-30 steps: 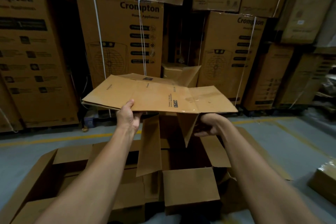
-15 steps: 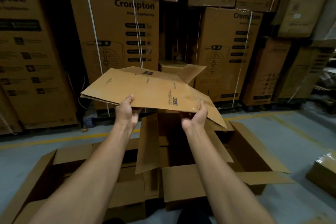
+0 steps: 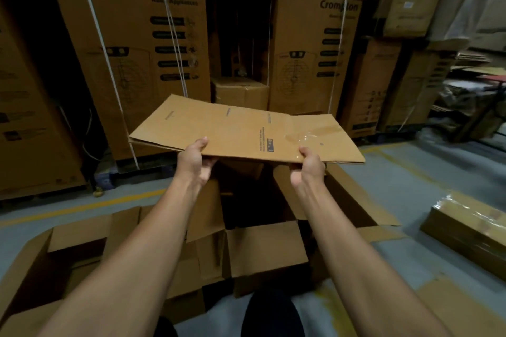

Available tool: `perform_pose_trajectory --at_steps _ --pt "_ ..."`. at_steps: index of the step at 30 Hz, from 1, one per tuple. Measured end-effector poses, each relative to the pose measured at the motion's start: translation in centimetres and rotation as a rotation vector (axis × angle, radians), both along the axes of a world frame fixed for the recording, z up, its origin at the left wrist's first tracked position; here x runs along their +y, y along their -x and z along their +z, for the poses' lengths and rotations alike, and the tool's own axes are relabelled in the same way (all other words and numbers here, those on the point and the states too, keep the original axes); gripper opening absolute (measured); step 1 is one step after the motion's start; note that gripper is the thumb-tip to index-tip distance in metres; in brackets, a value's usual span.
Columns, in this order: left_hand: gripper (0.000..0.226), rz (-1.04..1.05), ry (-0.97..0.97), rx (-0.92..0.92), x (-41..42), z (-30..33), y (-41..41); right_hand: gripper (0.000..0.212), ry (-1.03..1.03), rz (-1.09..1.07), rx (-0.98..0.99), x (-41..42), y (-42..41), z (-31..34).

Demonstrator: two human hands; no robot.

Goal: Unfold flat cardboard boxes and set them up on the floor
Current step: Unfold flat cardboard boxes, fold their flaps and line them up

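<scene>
Grey floor [image 3: 410, 178] lay below tall boxes [image 3: 128, 63]. Left hand [image 3: 193, 161] and right hand [image 3: 308, 167] pinched flat cardboard [image 3: 241, 131]; fingers hid underneath.

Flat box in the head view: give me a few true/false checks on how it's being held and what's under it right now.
1. Both hands grip the flat box along its near edge. True: the left hand and the right hand each pinch that edge.
2. The flat box lies on the floor. False: it is held in the air, above the open boxes on the floor.
3. The flat box is already opened into a cube. False: it looks flattened, its panels lying together.
4. Clear tape shows on the flat box near the right hand. True.
5. The tall cartons behind are unmarked. False: the printed carton reads "Crompton".
</scene>
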State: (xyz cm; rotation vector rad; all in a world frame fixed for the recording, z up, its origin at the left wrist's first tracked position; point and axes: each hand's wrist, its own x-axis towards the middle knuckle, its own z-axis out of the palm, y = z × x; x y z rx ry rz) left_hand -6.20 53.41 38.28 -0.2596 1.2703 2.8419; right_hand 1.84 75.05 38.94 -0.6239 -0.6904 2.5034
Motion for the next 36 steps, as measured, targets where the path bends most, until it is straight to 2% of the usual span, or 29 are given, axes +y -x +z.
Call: perform_pose_trajectory --at_steps 5,9,12,17,22,31,33,36 --pt "0.011 -0.022 0.099 -0.048 0.5 -0.9 -1.4 0.043 -0.045 0.043 -0.106 1.4 -1.4 -2.3" --pt "0.02 0.014 0.159 -0.13 -0.6 -2.0 -2.6 0.042 -0.03 0.088 -0.171 0.4 -2.5 -3.9" --pt "0.015 0.041 0.213 -0.179 -1.5 -2.4 -3.6 0.034 -0.052 0.087 -0.217 -0.6 -3.5 -5.3" --pt "0.036 0.058 0.32 -0.227 -3.2 -3.5 -4.1 0.035 -0.13 0.097 -0.312 -2.0 -4.7 -6.6" --pt "0.052 0.073 0.347 -0.189 -4.5 -3.6 -4.4 0.032 -0.202 0.092 -0.321 -3.0 -5.4 -7.1" --pt "0.031 0.11 0.309 -0.12 -5.7 -4.0 -5.6 0.041 -0.241 0.06 -0.251 -4.3 -5.9 -7.4" --pt "0.033 0.115 0.302 -0.1 -5.9 -3.9 -5.1 0.032 -0.223 0.054 -0.231 -4.3 -5.9 -7.2" --pt "0.045 0.127 0.293 -0.093 -5.9 -3.7 -4.5 0.03 -0.225 0.028 -0.211 -4.2 -5.8 -6.6"
